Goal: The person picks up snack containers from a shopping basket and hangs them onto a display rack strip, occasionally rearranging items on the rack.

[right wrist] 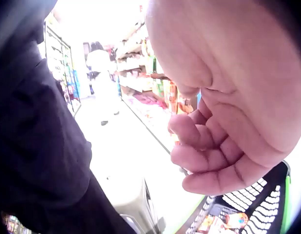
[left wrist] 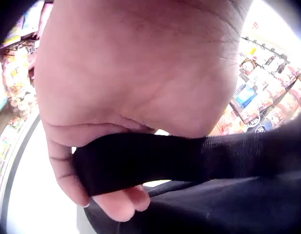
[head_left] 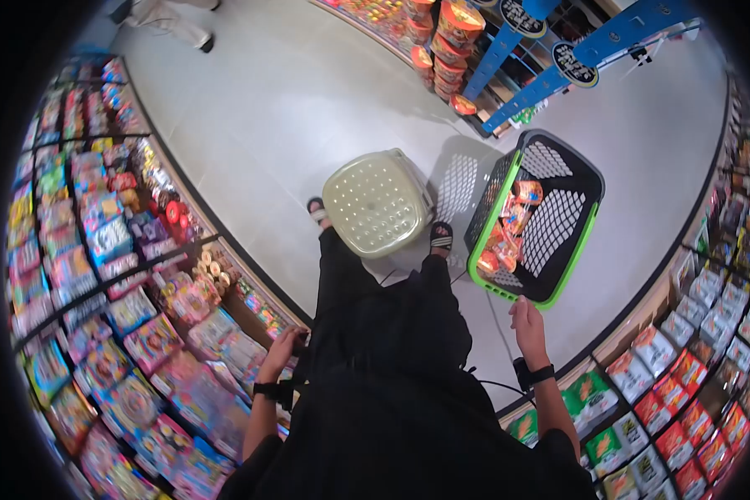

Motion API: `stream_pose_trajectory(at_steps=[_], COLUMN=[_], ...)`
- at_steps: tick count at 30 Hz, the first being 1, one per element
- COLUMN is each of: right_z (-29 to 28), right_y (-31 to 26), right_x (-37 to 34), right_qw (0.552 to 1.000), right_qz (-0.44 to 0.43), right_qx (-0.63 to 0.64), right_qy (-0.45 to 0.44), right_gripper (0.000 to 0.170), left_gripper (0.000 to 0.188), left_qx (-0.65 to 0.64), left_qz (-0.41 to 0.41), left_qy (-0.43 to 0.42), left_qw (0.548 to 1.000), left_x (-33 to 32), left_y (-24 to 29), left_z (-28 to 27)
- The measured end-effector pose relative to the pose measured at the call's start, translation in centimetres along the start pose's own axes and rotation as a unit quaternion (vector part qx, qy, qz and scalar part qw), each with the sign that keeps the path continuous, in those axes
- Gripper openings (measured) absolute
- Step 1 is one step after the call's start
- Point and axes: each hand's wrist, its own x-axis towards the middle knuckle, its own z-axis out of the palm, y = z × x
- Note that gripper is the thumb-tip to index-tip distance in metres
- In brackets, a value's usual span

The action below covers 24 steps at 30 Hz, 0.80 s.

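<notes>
My left hand [head_left: 282,352] hangs low beside the black trousers [head_left: 367,312], near the left shelf, fingers loosely bent. In the left wrist view a black strap end [left wrist: 140,158] crosses in front of its fingers, hiding part of them; fingertips [left wrist: 118,207] show below it. My right hand [head_left: 529,327] hangs with relaxed, curled fingers and holds nothing, overlapping the near end of a black shopping basket [head_left: 587,192] with a green rim. Several orange-red snack packages [head_left: 500,246] lie inside the basket, which stands on the floor.
A pale perforated plastic stool [head_left: 375,204] stands ahead of my feet. Packed snack shelves curve along the left [head_left: 133,325] and right [head_left: 642,375]. Stacked orange cup packages [head_left: 454,42] and blue rack posts [head_left: 517,100] stand ahead. Another person's legs [head_left: 171,21] show far left.
</notes>
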Motion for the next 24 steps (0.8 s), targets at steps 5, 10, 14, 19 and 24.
stream_pose_trajectory(at_steps=[5, 10, 14, 19, 24], right_z=[10.0, 25.2, 32.8, 37.6, 35.4], right_y=[-2.8, -8.3, -11.4, -7.8, -4.0], right_x=[-1.0, -6.9, -12.9, -16.2, -7.7], right_qw=[0.993, 0.978, 0.987, 0.972, 0.981], right_qz=[0.12, 0.202, 0.142, 0.211, 0.179], right_qx=[0.004, -0.026, -0.024, 0.085, -0.057], right_qy=[0.021, -0.053, 0.07, 0.064, 0.059], right_gripper=[0.049, 0.04, 0.03, 0.025, 0.044], left_gripper=[0.033, 0.04, 0.04, 0.037, 0.037], left_qx=[0.091, 0.187, 0.326, 0.364, 0.448], left_qz=[0.142, 0.177, 0.165, 0.248, 0.262], left_qy=[-0.046, -0.111, -0.058, -0.103, -0.269], left_qw=[0.985, 0.96, 0.929, 0.892, 0.811], left_x=[14.9, 26.1, 34.5, 41.7, 47.3], left_y=[6.4, 7.8, 16.2, 27.7, 35.0], left_z=[-11.5, -29.9, -36.9, -30.7, -11.9])
